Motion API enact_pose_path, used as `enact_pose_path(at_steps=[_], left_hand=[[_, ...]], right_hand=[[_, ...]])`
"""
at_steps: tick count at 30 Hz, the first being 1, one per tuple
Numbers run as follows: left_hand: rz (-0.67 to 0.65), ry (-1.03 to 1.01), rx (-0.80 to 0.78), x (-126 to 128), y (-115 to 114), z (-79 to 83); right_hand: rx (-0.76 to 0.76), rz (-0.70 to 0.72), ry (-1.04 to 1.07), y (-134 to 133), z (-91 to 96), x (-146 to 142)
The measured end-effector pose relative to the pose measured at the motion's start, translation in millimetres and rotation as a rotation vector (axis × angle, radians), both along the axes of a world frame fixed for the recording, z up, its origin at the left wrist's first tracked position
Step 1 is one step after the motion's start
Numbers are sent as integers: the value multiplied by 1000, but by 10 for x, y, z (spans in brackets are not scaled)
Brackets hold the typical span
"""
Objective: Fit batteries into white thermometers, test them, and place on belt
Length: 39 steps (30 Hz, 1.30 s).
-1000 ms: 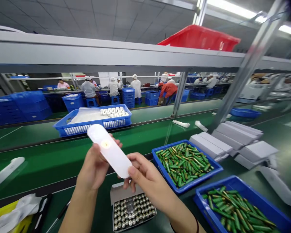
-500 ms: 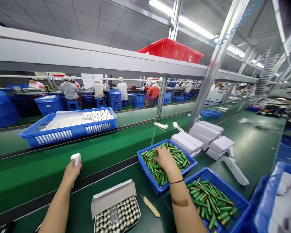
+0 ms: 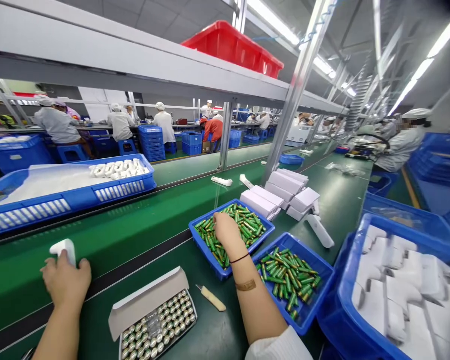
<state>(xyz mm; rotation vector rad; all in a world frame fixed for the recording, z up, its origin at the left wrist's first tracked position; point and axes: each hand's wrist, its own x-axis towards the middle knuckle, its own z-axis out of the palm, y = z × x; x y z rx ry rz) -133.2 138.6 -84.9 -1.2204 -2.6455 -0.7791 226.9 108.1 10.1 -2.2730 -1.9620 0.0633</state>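
Note:
My left hand is over the green belt, fingers spread, touching a white handheld device at their tips; the thumb stands apart from it. Down in a blue tray of green batteries, my right hand has its fingers curled and closed among them. Its fingertips are hidden, so whatever they grip cannot be made out. Beside my right forearm sits a second blue tray with more green batteries. An opened white box of upright batteries lies between my arms.
A pointed tool with a pale handle lies by the box. White cartons are stacked behind the trays. A blue basket with white parts stands across the belt; a blue bin of white pieces is at right. A red bin rests overhead.
My left hand has moved left and nearer with the white device, and its fingers have spread from their grip. My right hand remains in the battery tray, fingers more curled. The view has turned right.

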Motion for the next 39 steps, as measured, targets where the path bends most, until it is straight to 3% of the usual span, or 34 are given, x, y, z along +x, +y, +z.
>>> enact_pose_path(at_steps=[6,9,14,19,23,27,34,37,39], left_hand=[[-46,24,86,87,-132,34],[-29,51,88,66,-92,-25],[-25,80,113,38,-55,-113],[-73,86,134,70,-87,-91],[-113,91,125,78,-83,-85],[-156,103,99,86,-76,-94],[-224,145,35,130,-73,-84],[-281,172,-3,146,-66,-74],[-309,191,-26,151,-61,-69]], right_hand=[[31,43,2,109,-64,24],[48,107,27,196,-99,50],[85,82,20,276,-123,104],[266,78,-16,215,-62,70],[256,39,13,177,28,9],[234,76,177,189,66,-21],[379,97,423,58,221,-94],[407,159,452,-48,176,-141],[426,208,437,-97,38,-173]])
